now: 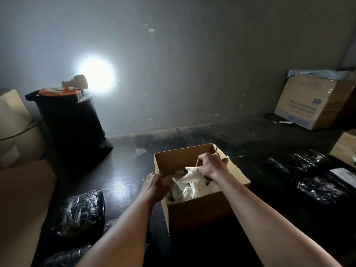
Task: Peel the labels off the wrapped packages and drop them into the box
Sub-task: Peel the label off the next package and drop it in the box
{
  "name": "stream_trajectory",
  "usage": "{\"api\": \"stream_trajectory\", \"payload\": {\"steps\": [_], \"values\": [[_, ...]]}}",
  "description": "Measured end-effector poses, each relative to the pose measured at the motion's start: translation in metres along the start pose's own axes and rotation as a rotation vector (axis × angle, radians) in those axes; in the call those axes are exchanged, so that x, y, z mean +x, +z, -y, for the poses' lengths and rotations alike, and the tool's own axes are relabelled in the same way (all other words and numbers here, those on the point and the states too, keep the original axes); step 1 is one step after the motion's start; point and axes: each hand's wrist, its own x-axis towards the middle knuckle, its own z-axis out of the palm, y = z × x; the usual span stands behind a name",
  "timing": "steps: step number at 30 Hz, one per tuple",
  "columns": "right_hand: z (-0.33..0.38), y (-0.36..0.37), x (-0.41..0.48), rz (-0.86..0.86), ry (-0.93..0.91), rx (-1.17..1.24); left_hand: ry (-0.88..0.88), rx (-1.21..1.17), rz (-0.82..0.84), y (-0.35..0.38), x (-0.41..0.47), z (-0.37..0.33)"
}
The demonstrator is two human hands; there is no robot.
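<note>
An open cardboard box (202,209) sits on the dark floor (123,182), already partly filled with a loose heap of crumpled white labels (185,189). The left hand (154,185) curls over the box's near-left rim, fingers closed on the cardboard edge, probably to keep the light box from sliding while the other hand works. The right hand (212,166) hangs over the opening with its fingers pinched on a strip of white label (192,170), holding it just above the heap; the pinch is not yet released, so this one is at the point of being dropped. Black wrapped packages lie around the box: one (81,212) near its left side and others (296,162) along the floor's right edge, well apart from the box. One at the far right shows a pale label (344,176), which suggests more peeling remains.
</note>
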Motion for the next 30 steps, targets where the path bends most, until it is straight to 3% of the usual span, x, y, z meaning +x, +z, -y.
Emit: {"api": "stream_trajectory", "payload": {"steps": [5, 16, 24, 30], "values": [[-0.022, 0.014, 0.009, 0.057, -0.013, 0.008, -0.136, -0.202, -0.022, 0.033, -0.004, 0.001], [-0.029, 0.033, 0.026, 0.057, -0.076, 0.035, -0.242, -0.451, -0.041, 0.054, 0.002, 0.007], [-0.030, 0.031, 0.030, 0.043, -0.130, 0.019, -0.188, -0.361, -0.083, 0.058, -0.002, 0.001], [-0.023, 0.035, 0.025, 0.160, -0.159, 0.064, -0.180, -0.262, -0.097, 0.053, -0.001, -0.001]]}}
